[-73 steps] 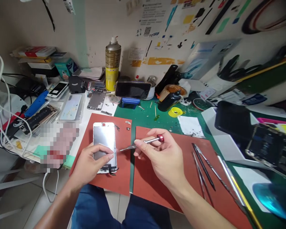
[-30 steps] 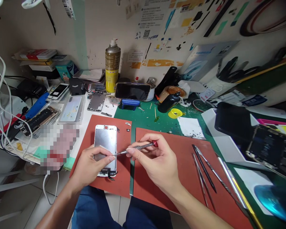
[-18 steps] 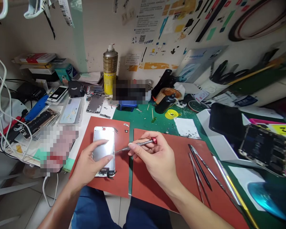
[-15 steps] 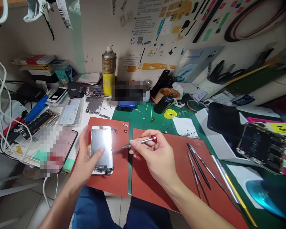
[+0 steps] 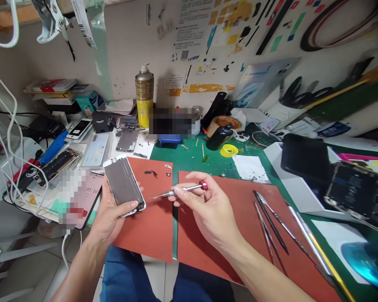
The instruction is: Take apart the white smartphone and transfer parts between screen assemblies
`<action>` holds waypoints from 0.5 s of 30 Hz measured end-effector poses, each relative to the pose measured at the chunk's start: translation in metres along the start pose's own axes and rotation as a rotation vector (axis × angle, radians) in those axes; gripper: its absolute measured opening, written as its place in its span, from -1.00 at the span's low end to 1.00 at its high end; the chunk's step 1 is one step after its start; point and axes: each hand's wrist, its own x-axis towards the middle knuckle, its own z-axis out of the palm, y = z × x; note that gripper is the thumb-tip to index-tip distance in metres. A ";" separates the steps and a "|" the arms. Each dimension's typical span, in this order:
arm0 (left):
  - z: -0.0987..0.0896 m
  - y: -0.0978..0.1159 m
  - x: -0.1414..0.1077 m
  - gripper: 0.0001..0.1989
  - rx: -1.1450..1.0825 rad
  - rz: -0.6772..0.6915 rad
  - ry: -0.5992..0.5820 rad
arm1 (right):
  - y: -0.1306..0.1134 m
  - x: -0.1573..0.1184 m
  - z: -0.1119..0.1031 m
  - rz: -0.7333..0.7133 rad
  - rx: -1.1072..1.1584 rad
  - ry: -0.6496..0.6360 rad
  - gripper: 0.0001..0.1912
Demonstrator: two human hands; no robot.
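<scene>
A white-edged phone screen assembly (image 5: 122,183) with a grey metal back rests in my left hand (image 5: 113,216), thumb across its lower end and fingers behind it. It is tilted, its top leaning left. My right hand (image 5: 209,201) grips a slim precision screwdriver (image 5: 184,191) with a red cap. The screwdriver tip points left, a short gap away from the screen's edge. Small dark parts (image 5: 150,173) and a tiny metal piece (image 5: 168,166) lie on the left red mat (image 5: 157,218).
Tweezers and thin tools (image 5: 272,226) lie on the right red mat (image 5: 204,256). An open phone body (image 5: 359,193) leans on a white box (image 5: 274,167). At the back stand a yellow spray can (image 5: 144,96) and a black bottle (image 5: 219,136). Phones and white cables crowd the left.
My left hand has lifted and turned the screen assembly so its top leans left. My right hand with the screwdriver stays almost where it was. The view has shifted slightly.
</scene>
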 end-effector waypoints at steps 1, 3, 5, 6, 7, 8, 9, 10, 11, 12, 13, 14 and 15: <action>0.000 0.000 0.000 0.17 -0.001 -0.001 0.009 | 0.001 -0.001 0.000 -0.005 -0.003 -0.009 -0.53; -0.002 0.000 0.000 0.20 -0.001 -0.003 0.027 | 0.002 -0.002 0.001 -0.014 -0.018 -0.032 -0.55; -0.003 -0.001 0.000 0.22 0.005 -0.008 0.045 | 0.002 -0.004 0.003 -0.018 -0.046 -0.052 -0.56; -0.004 -0.001 0.001 0.23 0.011 -0.011 0.051 | 0.001 -0.005 0.003 -0.019 -0.060 -0.061 -0.56; -0.005 -0.001 0.000 0.24 0.016 -0.012 0.056 | 0.001 -0.006 0.004 -0.020 -0.072 -0.068 -0.57; -0.005 -0.002 0.000 0.26 0.020 -0.014 0.060 | 0.001 -0.007 0.004 -0.022 -0.081 -0.075 -0.57; -0.005 -0.002 0.000 0.28 0.021 -0.014 0.063 | 0.000 -0.007 0.005 -0.025 -0.088 -0.081 -0.57; -0.005 -0.002 0.000 0.29 0.018 -0.016 0.065 | 0.000 -0.008 0.005 -0.027 -0.094 -0.086 -0.57; -0.005 -0.002 0.000 0.31 0.011 -0.016 0.066 | 0.000 -0.008 0.005 -0.027 -0.098 -0.092 -0.58; -0.005 -0.002 0.000 0.32 0.002 -0.019 0.066 | 0.000 -0.008 0.006 -0.024 -0.102 -0.095 -0.58; -0.005 -0.002 -0.001 0.32 -0.005 -0.022 0.064 | 0.000 -0.008 0.006 -0.020 -0.106 -0.097 -0.58; -0.005 -0.002 -0.001 0.32 -0.010 -0.024 0.060 | 0.000 -0.008 0.006 -0.016 -0.109 -0.098 -0.58; -0.005 -0.002 -0.001 0.32 -0.012 -0.024 0.057 | 0.000 -0.008 0.006 -0.016 -0.110 -0.096 -0.58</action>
